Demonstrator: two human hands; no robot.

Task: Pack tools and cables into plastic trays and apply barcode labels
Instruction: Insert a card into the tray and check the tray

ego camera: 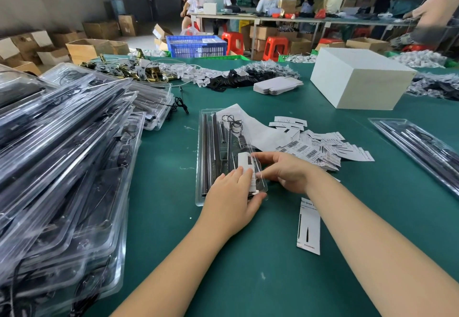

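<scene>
Tray (pixel 202 157) lies mid-table on green mat (pixel 173 242), long axis running away from the person, near end under both hands. Dark rods in its left channels; coiled cable (pixel 232 120) at the far end.

Label (pixel 244 161), a white slip, sits on the tray's near right part, its length along the tray's axis.

Left hand (pixel 232 200): fingers straight, lying flat on the label's near end and the tray, thumb at the tray's near right corner. Pressing, not gripping.

Right hand (pixel 283 170): comes in from the right, fingers loosely bent, tips at the label's right edge and tray rim. Whether it pinches the label or only touches it, cannot tell.

Label lies directly under the left fingers and just left of the right fingertips; both hands about equally near. Judgement: label is being seated or smoothed down; next move likely a stroke along the long axis, away from the body.

Spare labels (pixel 320 148) heaped just right of the tray. One card (pixel 309 227) near the right forearm. Packed trays (pixel 62 155) stacked far left; another tray (pixel 419 148) far right. White box (pixel 357 78) beyond.
</scene>
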